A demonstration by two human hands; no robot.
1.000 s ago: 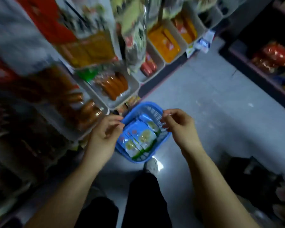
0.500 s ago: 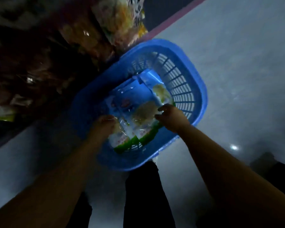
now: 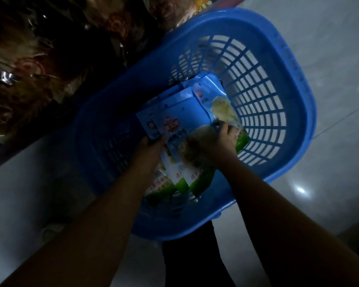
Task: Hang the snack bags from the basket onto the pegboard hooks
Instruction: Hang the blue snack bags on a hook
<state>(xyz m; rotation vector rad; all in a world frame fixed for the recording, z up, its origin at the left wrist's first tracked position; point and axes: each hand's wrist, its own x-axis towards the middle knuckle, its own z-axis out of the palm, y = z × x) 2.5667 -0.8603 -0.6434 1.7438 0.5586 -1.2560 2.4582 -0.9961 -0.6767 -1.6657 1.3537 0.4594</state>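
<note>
A blue plastic basket with slotted walls stands on the floor and fills the middle of the head view. Inside it lie several blue-and-green snack bags in an overlapping pile. My left hand is down in the basket, fingers closed on the left edge of a snack bag. My right hand grips the bags from the right, fingers curled over the top one. Both forearms reach down into the basket. The pegboard and its hooks are out of view.
Dark shelving with packaged goods runs along the upper left, close against the basket. Grey tiled floor spreads to the right and lower left. My dark trouser leg shows below the basket.
The view has dropped from the shelves and moved in close on the basket. Both hands went from above the basket down into it and closed on the snack bags.
</note>
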